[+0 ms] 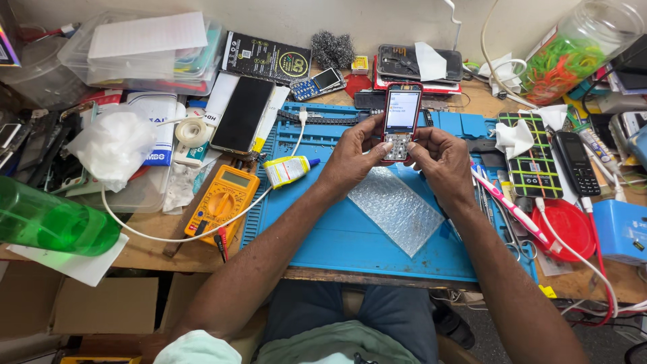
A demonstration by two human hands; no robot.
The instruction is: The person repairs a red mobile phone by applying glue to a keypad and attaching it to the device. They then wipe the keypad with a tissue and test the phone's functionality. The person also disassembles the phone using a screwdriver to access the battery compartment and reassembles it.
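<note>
1. Cluttered wooden workbench against a pale wall; a blue work mat lies at its centre and serves as the landmark below.
2. Red keypad phone is held upright above the far half of the mat, screen lit, keypad facing the person.
3. Left hand is clamped on the phone's left edge, thumb resting on the keypad.
4. Right hand is clamped on the phone's right edge, thumb also on the keypad; the 2 hands nearly meet below the phone.
5. Sheet of bubble wrap lies flat on the mat, just under the hands.
6. Yellow multimeter sits just off the mat's left edge; a small glue bottle lies across that edge.
7. Green plastic bottle lies on its side well left of the mat.
8. Red round lid and a black keypad phone sit right of the mat.
9. Black smartphone lies beyond the mat's far left corner.
</note>
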